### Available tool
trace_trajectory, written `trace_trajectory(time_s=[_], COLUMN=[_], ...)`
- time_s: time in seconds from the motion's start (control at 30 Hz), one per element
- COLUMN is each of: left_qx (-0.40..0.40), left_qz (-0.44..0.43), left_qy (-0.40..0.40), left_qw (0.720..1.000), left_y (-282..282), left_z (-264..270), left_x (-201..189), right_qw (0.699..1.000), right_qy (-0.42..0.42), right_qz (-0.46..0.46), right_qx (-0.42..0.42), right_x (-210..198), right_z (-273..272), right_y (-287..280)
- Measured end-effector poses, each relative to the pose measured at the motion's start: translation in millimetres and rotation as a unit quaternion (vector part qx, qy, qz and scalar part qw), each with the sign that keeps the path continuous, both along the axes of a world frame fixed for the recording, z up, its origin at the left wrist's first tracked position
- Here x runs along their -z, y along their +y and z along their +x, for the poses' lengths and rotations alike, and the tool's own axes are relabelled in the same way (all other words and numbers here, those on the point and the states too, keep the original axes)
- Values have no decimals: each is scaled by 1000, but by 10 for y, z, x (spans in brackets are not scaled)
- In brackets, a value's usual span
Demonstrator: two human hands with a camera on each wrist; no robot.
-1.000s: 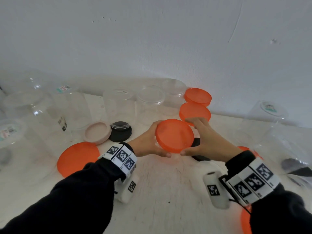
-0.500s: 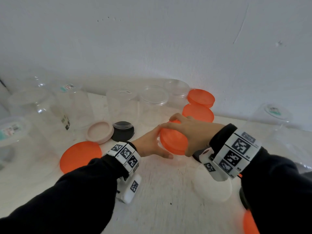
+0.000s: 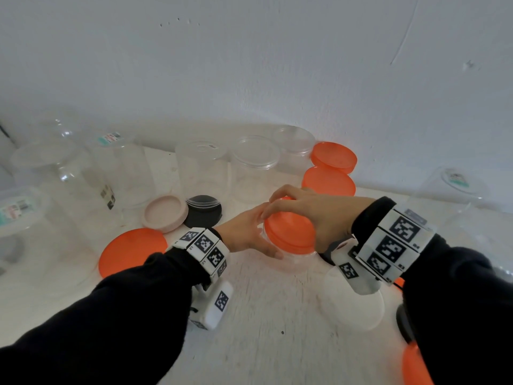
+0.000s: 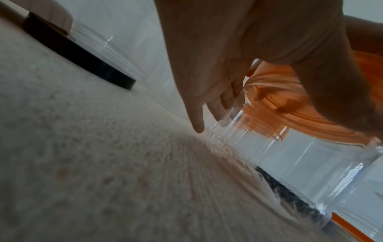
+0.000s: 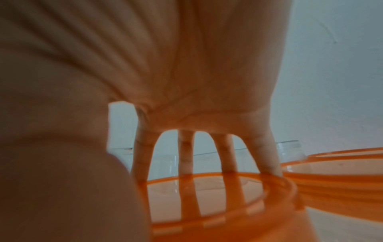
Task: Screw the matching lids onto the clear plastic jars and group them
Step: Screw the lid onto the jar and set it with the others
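A short clear jar (image 3: 288, 261) stands mid-table with an orange lid (image 3: 288, 232) on its mouth. My right hand (image 3: 308, 209) arches over the lid, fingers and thumb curled round its rim; the right wrist view shows the fingers (image 5: 186, 157) down on the lid's (image 5: 207, 194) far edge. My left hand (image 3: 247, 234) wraps the jar's side from the left, the thumb in front. The left wrist view shows the left hand's fingers (image 4: 223, 101) against the jar's (image 4: 311, 157) clear wall below the lid (image 4: 306, 104).
Two orange-lidded jars (image 3: 329, 180) stand behind by the wall. Several open clear jars (image 3: 254, 162) fill the back and left. Loose lids lie about: pink (image 3: 165, 213), black (image 3: 204, 209), orange (image 3: 131, 250), white (image 3: 352, 307). Another orange lid (image 3: 415, 368) lies bottom right.
The orange lid went from tilted up in both hands to lying on the jar. My right hand swung over its top and the left dropped to the jar's side.
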State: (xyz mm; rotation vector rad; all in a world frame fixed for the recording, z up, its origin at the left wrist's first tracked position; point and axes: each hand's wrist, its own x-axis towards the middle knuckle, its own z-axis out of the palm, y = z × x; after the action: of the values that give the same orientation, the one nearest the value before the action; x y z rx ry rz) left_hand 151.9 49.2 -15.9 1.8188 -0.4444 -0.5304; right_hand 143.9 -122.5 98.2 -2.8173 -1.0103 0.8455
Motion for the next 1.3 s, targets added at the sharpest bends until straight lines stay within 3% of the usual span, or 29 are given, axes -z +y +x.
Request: trace_trajectory(time_s=[0.33,0.7,0.93,1.0,1.17,1.3], left_qx=[-14,-23,-26,-25,-22,-21], left_qz=[-5,-5,-4,-3,-8,-1], left_qy=[-5,-4,0,-3,-1,-13], left_qw=[1000,1000,1000,1000,1000,1000], left_y=[-4,-16,-32,-33,-37,-34], left_z=[-23,-22,-25,-28,-44,-50], left_x=[-24,-17,-25,-29,-23,-23], right_qw=[999,992,970,972,999,994], right_qy=[-21,-112,-200,-192,-23,-94], right_qz=[-29,-34,-84,-102,-34,-38], right_qx=[-2,51,108,90,7,41], right_x=[16,35,127,142,55,74], right_z=[22,-36,-141,-128,-61,-79], right_y=[41,33,132,99,-18,44])
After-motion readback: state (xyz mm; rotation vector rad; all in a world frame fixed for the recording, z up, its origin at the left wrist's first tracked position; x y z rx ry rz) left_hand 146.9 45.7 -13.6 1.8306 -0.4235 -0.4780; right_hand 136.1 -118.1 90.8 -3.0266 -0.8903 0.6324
